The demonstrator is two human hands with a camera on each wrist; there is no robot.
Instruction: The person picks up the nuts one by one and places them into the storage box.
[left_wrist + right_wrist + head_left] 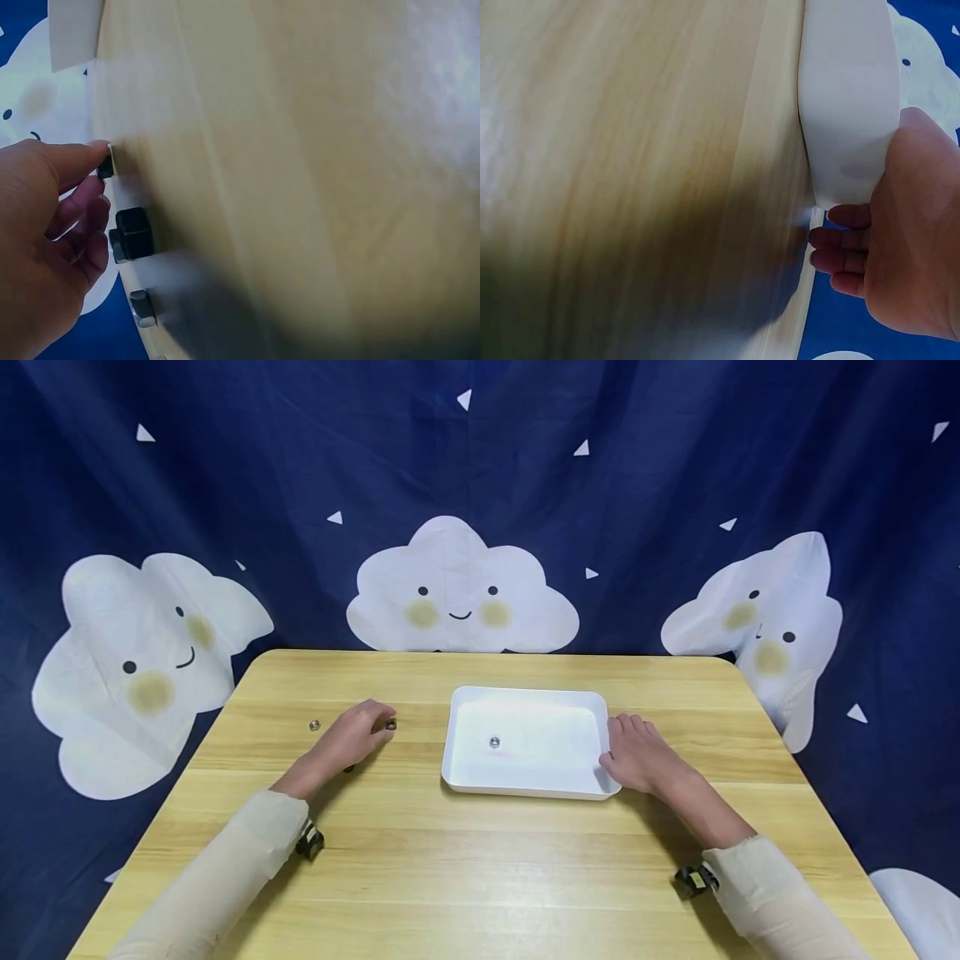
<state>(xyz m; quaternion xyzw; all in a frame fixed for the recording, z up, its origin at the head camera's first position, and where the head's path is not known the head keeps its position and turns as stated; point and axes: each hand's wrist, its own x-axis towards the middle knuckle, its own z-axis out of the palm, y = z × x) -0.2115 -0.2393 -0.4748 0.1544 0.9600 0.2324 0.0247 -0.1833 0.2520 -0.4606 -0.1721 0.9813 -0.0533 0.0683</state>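
Note:
My left hand pinches a small dark hex nut between thumb and forefinger, just above the wooden table left of the tray. Near that hand, in the left wrist view, a larger black nut and another dark nut stand on the table. A silver nut lies farther left. Inside the white rectangular tray sits one silver nut. My right hand grips the tray's right end, the thumb at the rim; its other fingers are curled beside the tray.
The wooden table reaches back to a dark blue curtain printed with white clouds. A small black camera is worn at the left wrist, another camera at the right.

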